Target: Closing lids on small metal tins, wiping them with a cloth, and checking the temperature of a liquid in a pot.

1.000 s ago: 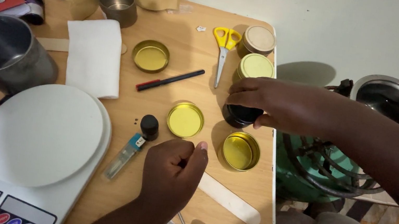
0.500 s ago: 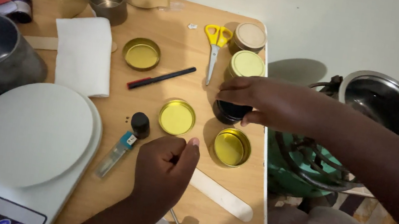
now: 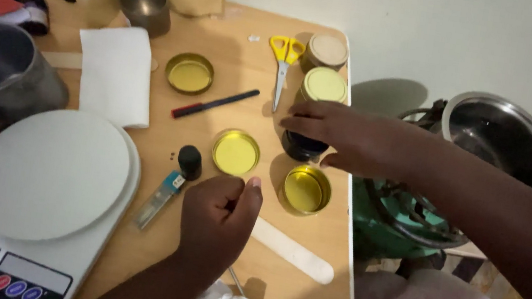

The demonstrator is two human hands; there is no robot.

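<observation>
i'm gripping the upright dark jar from above in my right hand fingers; my left hand is curling closed, holding nothing i can see.

The right hand curls its fingers over a dark round container, touching its top. Just below those fingers sits an open gold tin; just beyond them, a lidded tin and yellow scissors. The left hand is loosely closed, thumb tip just beside another gold tin. A wooden stick lies beside its knuckles on the wooden table.
</observation>
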